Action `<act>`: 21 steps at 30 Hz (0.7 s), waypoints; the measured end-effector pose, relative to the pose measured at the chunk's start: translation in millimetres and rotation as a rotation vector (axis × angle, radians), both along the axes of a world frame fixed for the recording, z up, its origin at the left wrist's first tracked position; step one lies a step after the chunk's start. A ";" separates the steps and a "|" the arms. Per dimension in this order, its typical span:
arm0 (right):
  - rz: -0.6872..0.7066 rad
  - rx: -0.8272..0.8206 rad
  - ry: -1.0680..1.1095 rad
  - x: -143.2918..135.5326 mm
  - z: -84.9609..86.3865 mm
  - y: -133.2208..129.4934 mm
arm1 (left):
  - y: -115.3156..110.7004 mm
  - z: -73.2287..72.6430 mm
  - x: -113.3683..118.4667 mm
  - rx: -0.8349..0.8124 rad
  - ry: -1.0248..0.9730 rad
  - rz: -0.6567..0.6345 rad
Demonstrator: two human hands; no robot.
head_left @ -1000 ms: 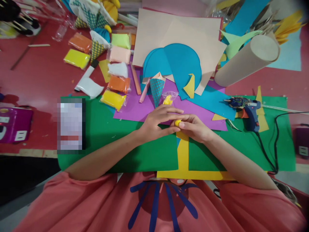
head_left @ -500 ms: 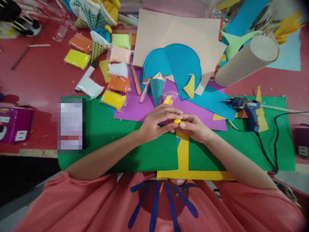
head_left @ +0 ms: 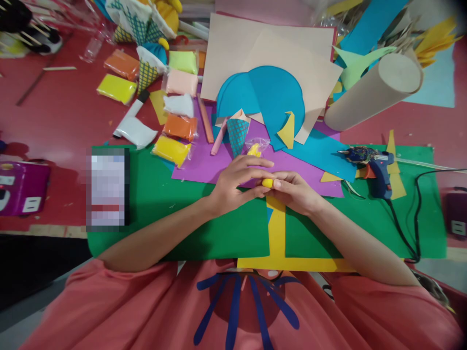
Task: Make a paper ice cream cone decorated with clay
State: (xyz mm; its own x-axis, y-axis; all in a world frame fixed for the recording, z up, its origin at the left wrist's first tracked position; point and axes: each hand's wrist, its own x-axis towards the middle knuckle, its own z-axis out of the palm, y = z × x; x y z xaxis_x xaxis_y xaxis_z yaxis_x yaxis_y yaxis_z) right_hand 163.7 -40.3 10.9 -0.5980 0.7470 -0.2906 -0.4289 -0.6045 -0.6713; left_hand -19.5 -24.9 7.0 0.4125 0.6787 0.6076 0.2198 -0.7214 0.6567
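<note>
A small yellow clay piece (head_left: 267, 183) is pinched between my two hands over the green mat (head_left: 219, 233). My left hand (head_left: 235, 182) has its thumb and index finger at the piece's left side, its other fingers raised a little above. My right hand (head_left: 294, 189) grips the piece from the right with thumb and fingers. Just beyond the hands lies an opened packet of yellow clay (head_left: 255, 148), and beside it a small blue checked cone (head_left: 238, 133) rests on purple paper (head_left: 204, 163).
A glue gun (head_left: 375, 165) with a black cable lies at the right. Clay packets (head_left: 180, 127), a marker (head_left: 131, 114) and a phone (head_left: 107, 189) are at the left. Blue paper circles (head_left: 279, 97) and a cardboard tube (head_left: 372, 92) stand or lie farther back.
The fingers have shifted slightly around the yellow piece, which looks rounder now. The upper fingers of my left hand are a little more spread.
</note>
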 end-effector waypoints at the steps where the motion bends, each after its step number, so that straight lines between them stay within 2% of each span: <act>1: -0.002 0.005 -0.014 0.0 0.4 0.0 | -0.2 -0.1 0.4 0.005 0.001 0.002; 6: -0.032 0.004 -0.082 -0.4 2.0 0.2 | -0.1 -0.6 0.6 0.026 0.013 0.013; 10: 0.005 0.017 -0.032 -0.9 2.4 0.9 | 1.4 -3.2 -1.2 0.026 0.032 0.044; 14: 0.009 -0.017 -0.038 -0.6 2.9 1.5 | 0.2 -5.3 -0.1 0.099 0.078 0.038; 18: -0.014 -0.045 -0.029 1.8 4.7 3.0 | 3.9 1.3 -4.0 0.100 0.119 -0.003; 20: -0.024 -0.042 -0.016 4.1 6.5 4.6 | 13.0 5.4 -11.6 0.098 0.114 0.040; 21: -0.033 -0.040 -0.008 5.3 7.6 5.6 | 19.2 6.2 -16.4 0.099 0.095 0.119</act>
State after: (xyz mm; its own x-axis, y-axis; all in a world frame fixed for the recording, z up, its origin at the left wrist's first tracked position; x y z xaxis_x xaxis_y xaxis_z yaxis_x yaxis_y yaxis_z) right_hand 169.0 -34.7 18.5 -0.5713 0.7537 -0.3248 -0.4438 -0.6166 -0.6503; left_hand -35.9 -5.6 13.2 0.3911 0.6652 0.6360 0.3653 -0.7465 0.5561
